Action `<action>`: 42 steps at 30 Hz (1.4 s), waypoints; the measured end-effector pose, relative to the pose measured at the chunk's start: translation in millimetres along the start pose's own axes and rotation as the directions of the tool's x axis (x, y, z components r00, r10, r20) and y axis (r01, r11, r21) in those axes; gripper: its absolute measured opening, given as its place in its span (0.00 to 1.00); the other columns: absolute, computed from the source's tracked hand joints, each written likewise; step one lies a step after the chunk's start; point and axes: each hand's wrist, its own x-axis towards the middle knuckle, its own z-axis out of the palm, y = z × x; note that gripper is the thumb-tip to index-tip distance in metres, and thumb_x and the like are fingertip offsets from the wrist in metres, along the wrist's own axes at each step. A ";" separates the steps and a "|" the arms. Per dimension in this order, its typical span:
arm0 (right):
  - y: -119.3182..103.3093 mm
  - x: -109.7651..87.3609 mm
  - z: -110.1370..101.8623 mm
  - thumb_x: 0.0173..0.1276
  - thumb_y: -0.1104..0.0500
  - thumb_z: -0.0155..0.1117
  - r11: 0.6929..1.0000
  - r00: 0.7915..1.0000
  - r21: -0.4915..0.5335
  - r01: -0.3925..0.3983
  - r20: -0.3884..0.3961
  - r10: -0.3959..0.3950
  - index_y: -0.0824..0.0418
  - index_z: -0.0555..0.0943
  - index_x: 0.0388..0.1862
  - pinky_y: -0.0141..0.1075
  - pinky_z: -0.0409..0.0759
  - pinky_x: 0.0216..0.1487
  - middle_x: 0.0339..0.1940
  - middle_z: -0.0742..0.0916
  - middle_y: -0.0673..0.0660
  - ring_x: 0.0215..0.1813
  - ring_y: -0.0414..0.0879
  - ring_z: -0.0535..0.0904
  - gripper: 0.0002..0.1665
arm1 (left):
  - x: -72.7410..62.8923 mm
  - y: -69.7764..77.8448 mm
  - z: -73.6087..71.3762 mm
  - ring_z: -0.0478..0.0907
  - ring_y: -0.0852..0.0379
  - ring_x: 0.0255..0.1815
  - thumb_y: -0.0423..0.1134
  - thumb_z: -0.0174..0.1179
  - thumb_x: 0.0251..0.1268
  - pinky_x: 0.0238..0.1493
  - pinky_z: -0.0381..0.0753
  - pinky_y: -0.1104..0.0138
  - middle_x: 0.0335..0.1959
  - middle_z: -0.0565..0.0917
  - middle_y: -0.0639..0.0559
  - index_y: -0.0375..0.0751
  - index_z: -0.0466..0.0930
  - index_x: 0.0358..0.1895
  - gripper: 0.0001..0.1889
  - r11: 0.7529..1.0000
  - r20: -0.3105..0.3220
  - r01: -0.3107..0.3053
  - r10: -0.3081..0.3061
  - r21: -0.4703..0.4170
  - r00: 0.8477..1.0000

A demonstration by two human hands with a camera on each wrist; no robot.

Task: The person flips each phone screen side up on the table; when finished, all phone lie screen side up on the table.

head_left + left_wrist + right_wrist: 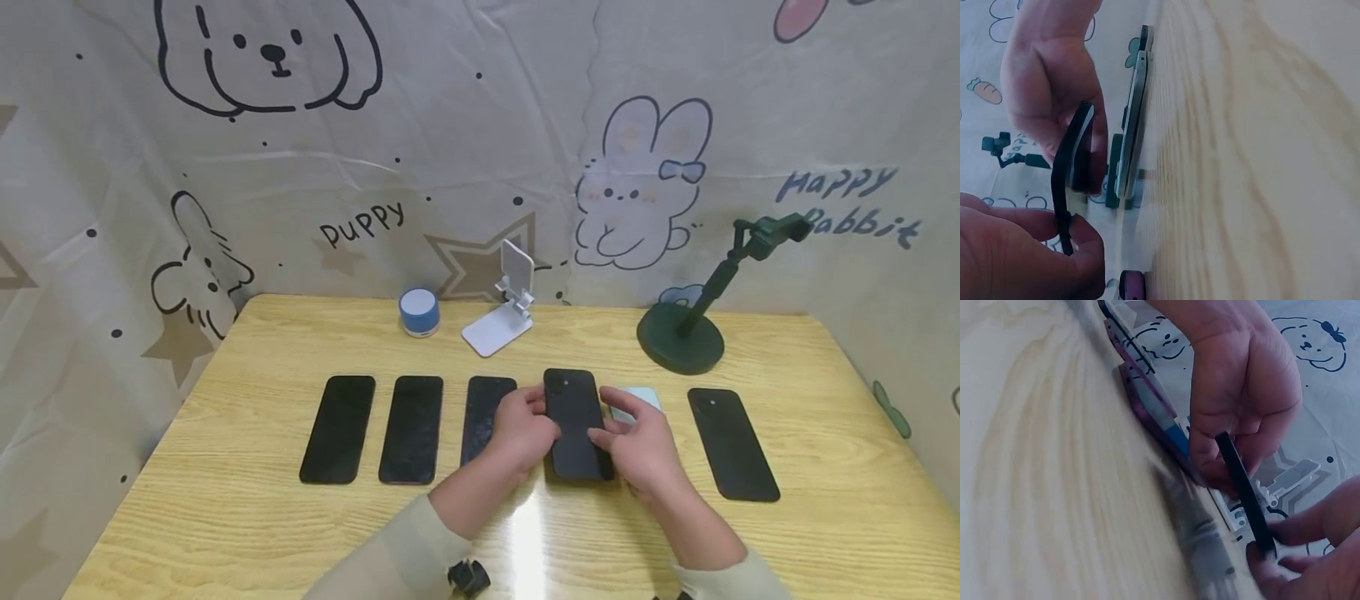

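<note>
A black phone (576, 429), camera side up, is held above the table between both hands. My left hand (521, 429) grips its left edge with thumb and fingers; in the left wrist view the thumb and fingers (1082, 247) pinch the phone's end (1063, 181). The right edge is pinched by my right hand (641, 437), whose fingertips show on the phone (1244, 494) in the right wrist view. Behind the left hand lies a dark phone (483, 412), partly covered. Partly hidden by the right hand, a light blue phone (645, 397) rests on the table.
Two dark phones, one far left (337, 429) and one beside it (411, 429), lie screen up. Another black phone (733, 446) lies at right. Along the back stand a blue cylinder (419, 313), a white folding stand (498, 329) and a dark green stand (681, 337).
</note>
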 end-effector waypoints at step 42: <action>15.5 -17.4 -14.7 0.83 0.61 0.45 0.721 0.904 0.690 0.057 0.272 -0.331 0.65 0.57 0.79 0.41 0.82 0.50 0.65 0.80 0.58 0.58 0.49 0.81 0.30 | -9.3 12.2 -6.3 0.78 0.55 0.34 0.39 0.77 0.55 0.31 0.81 0.64 0.35 0.80 0.51 0.41 0.80 0.60 0.28 0.980 0.002 -0.116 0.118 0.162 0.993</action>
